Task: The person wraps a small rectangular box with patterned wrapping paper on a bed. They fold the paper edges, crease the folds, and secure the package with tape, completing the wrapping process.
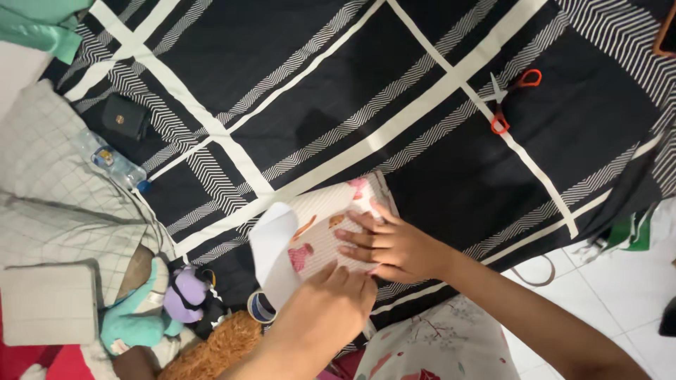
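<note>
Head view: the single camera looks down on a bed and both of the person's hands.
Bedsheet: a black bedsheet (436,176) with white bands and herringbone stripes covers most of the picture.
Wrapping paper: a sheet of wrapping paper (320,236), pale with fine lines and small pink and orange figures, lies on the bedsheet near its lower edge, between the two hands. Its plain white underside curls up at the left end.
Right hand: the right hand (391,246) lies flat on the patterned side of the paper, fingers stretched out and slightly fanned, pointing left; it presses down rather than closing around anything.
Left hand: the left hand (327,309) comes in from the lower edge, back turned to the camera, fingertips resting on the paper's lower rim just below the right hand. Whether the fingers pinch the rim or only push on it cannot be told.
Tape roll: a tape roll (260,307) lies just left of the left hand, touching the curled white flap.
Scissors: scissors (512,98) with orange handles lie on the sheet, upper right, well apart from the hands.
Left side: a black pouch (125,118), a clear water bottle (113,163), a grey checked cloth (56,197) and soft toys (176,309) in purple, teal and brown.
Floor: white tiled floor (612,295) shows at lower right.
</note>
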